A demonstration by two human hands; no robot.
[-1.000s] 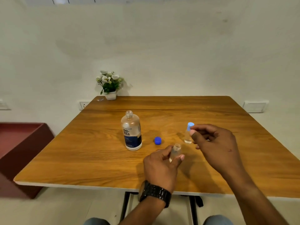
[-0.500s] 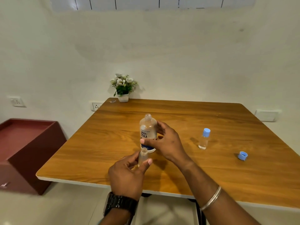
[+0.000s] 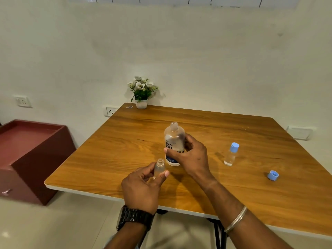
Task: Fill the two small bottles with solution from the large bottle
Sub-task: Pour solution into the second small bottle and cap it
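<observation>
The large clear bottle [image 3: 173, 139] with a dark blue label stands uncapped in the middle of the wooden table [image 3: 251, 133]. My right hand [image 3: 190, 157] is wrapped around its lower half. My left hand [image 3: 142, 187] holds a small uncapped clear bottle [image 3: 159, 167] upright just in front of the large one. A second small bottle [image 3: 231, 154] with a light blue cap stands to the right, apart from both hands. A loose light blue cap [image 3: 273, 175] lies further right on the table.
A small potted plant [image 3: 142, 92] sits at the table's far left corner. A dark red cabinet [image 3: 30, 155] stands on the floor to the left. Wall sockets [image 3: 110, 111] are behind the table. The table's near edge runs just under my wrists.
My right hand left the capped small bottle, a light blue cap now lies on the table, and the hand has closed around the large bottle. The view shifted left.
</observation>
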